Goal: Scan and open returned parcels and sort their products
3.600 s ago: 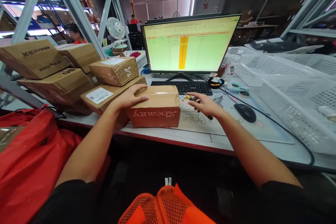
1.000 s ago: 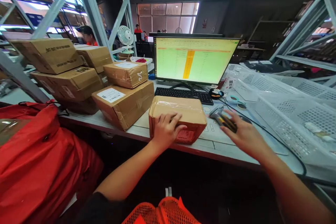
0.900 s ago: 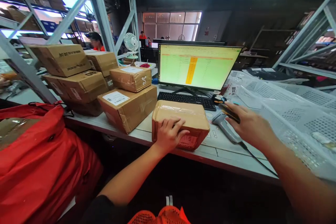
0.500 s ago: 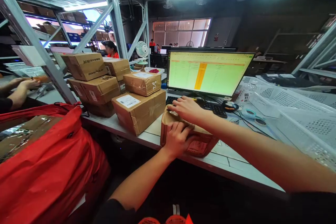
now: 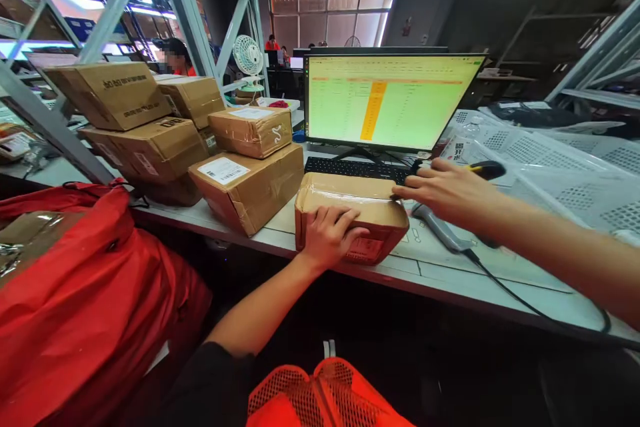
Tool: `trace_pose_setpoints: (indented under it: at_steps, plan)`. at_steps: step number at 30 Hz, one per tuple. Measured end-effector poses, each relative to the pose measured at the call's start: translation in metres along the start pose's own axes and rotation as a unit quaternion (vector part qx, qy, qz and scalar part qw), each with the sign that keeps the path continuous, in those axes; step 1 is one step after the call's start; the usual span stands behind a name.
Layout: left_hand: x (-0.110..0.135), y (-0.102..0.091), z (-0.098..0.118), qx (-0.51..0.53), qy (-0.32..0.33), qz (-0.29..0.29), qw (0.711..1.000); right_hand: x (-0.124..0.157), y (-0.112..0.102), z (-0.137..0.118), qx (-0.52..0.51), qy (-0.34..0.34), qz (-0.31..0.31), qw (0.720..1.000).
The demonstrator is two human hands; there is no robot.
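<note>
A taped cardboard box (image 5: pixel 353 210) sits at the table's front edge, with a clear strip of tape shining along its top. My left hand (image 5: pixel 327 233) grips the near top edge of this box, fingers over the top and thumb out to the side. At the box's right end is my right hand (image 5: pixel 440 187), its fingers closed round a utility knife with a yellow and black handle (image 5: pixel 490 169). The handle sticks out to the right; I cannot make out the blade. Just below this hand lies a grey handheld scanner (image 5: pixel 443 230) with a black cable.
Several cardboard boxes (image 5: pixel 250 190) are stacked to the left, beside a metal rack post (image 5: pixel 187 20). A keyboard (image 5: pixel 345 167) and lit monitor (image 5: pixel 390 100) stand behind the box. White perforated baskets (image 5: pixel 565 180) occupy the right. A red bag (image 5: pixel 95 300) holds a package at lower left.
My right hand has moved from the box's left end to its right end, with the knife. My left hand stays on the box. The view has tilted down, and the scanner now shows.
</note>
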State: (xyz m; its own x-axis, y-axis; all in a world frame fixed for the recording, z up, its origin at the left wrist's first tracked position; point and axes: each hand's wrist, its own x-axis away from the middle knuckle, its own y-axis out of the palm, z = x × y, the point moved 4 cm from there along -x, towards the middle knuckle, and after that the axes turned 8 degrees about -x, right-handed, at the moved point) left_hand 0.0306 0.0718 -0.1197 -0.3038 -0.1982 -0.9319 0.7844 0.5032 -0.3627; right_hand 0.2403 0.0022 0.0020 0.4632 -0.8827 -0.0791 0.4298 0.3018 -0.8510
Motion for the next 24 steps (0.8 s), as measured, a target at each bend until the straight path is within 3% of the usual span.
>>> trace_pose_setpoints:
  at_steps: [3, 5, 7, 10, 13, 16, 18, 20, 24]
  plan:
    - [0.0, 0.0, 0.0, 0.007, -0.001, 0.001, 1.0, 0.028, 0.0, 0.018, 0.009, 0.04, -0.007, 0.999]
    - [-0.001, -0.002, 0.001, 0.012, 0.0, 0.004, 1.0, 0.02, -0.007, 0.02, 0.014, 0.062, 0.008, 0.998]
    - [-0.002, -0.003, 0.001, 0.016, -0.001, 0.007, 1.0, -0.009, -0.017, 0.01, 0.014, 0.06, 0.026, 0.998]
    - [-0.002, -0.003, 0.001, 0.019, -0.009, 0.004, 1.0, -0.076, -0.029, -0.022, -0.002, 0.012, 0.03, 0.999]
    - [0.0, 0.002, -0.002, 0.012, -0.012, -0.032, 0.999, -0.137, -0.035, -0.054, -0.018, -0.027, 0.013, 0.999]
    - [0.003, 0.008, -0.004, 0.012, -0.008, -0.069, 0.997, -0.164, -0.035, -0.072, -0.023, -0.046, -0.001, 0.999]
    - [0.004, 0.009, -0.004, 0.013, -0.012, -0.074, 0.997, -0.161, -0.031, -0.073, -0.027, -0.044, -0.014, 0.999]
    - [0.003, 0.009, -0.003, 0.009, -0.021, -0.071, 0.997, -0.14, -0.025, -0.064, -0.032, -0.032, -0.034, 0.998]
    - [0.001, 0.003, 0.001, 0.029, -0.021, -0.04, 0.999, -0.055, -0.008, -0.022, -0.058, 0.02, -0.031, 0.998]
